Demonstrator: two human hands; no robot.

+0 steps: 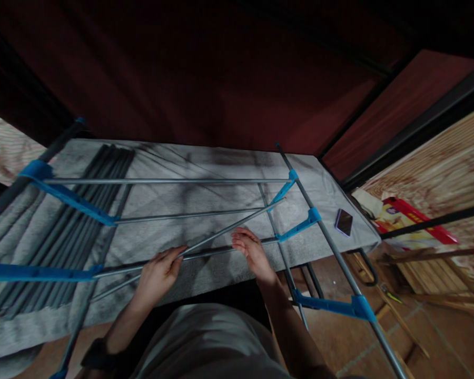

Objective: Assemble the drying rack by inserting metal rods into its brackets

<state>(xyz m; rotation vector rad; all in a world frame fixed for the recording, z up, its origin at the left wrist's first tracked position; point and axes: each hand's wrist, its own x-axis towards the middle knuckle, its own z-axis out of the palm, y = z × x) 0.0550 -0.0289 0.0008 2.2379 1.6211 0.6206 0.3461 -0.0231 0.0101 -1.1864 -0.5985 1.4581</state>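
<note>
My left hand (161,268) is closed around a loose grey metal tube (221,231), which slants up to the right across the rack. My right hand (250,250) is just below that tube, fingers stretched and apart, holding nothing; it overlaps a crossbar in view, and I cannot tell whether they touch. Around both hands stands a rack frame of grey tubes with blue plastic brackets. One blue bracket (298,229) is right of my right hand. Another blue bracket (43,272) is at the left. A fixed crossbar (169,180) spans the two sides farther back.
Several loose grey tubes (73,226) lie bundled on the left of the cloth-covered surface (205,163). A phone (344,222) rests near its right edge. Beyond it are a red and yellow package (414,221) and a wooden chair (434,279) on the tiled floor.
</note>
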